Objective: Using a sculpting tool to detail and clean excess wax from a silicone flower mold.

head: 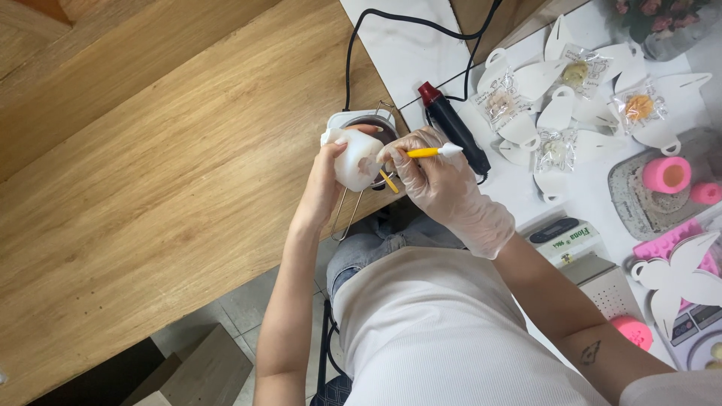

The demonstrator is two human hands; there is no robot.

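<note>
Centre frame: bare left hand (325, 174) grasping a white moulded wax block (353, 160). Gloved right hand (440, 180) pinching a yellow-handled white-tipped tool (432, 152) against it (over a small melting pot (374, 124), contents unclear). Upper right: clear sachets (639, 107) holding small coloured pieces.

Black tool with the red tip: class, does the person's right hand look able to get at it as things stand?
Probably yes: the black tool lies just beyond the gloved right hand, with nothing between. But its fingers hold a yellow tool, and the left hand holds a white lump.
</note>
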